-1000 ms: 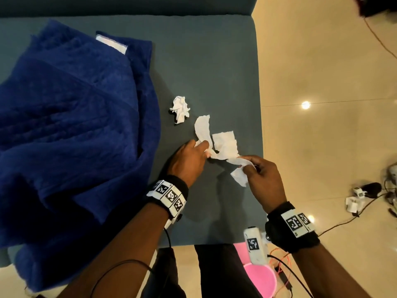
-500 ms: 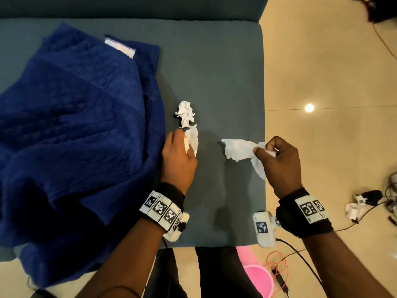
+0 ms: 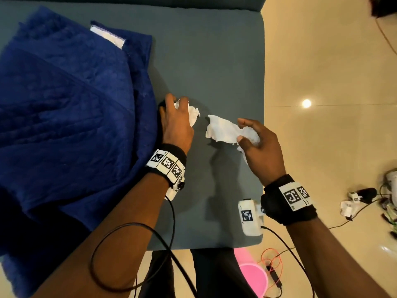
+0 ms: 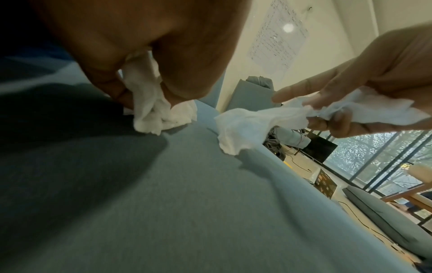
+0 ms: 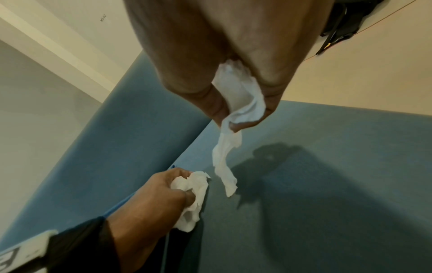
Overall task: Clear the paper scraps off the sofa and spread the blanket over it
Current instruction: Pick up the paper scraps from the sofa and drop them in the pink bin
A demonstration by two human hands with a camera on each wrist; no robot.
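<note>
Both hands holding paper scraps over sofa (image 3: pixel 214 61)
Left hand (image 3: pixel 175 123) grips crumpled scrap (image 3: pixel 193 114), blanket (image 3: pixel 64 115) just left; right hand (image 3: pixel 261 145) pinches long scrap (image 3: pixel 223 131).

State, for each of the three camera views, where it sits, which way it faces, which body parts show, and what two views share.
Head: worn high, looking down on the sofa and blanket; both forearms show.
Left wrist: low, looking along the left hand across the seat towards windows.
Right wrist: above the seat, looking down past the right hand towards the backrest.
Shared: both wrist views show both hands gripping paper scraps.
</note>
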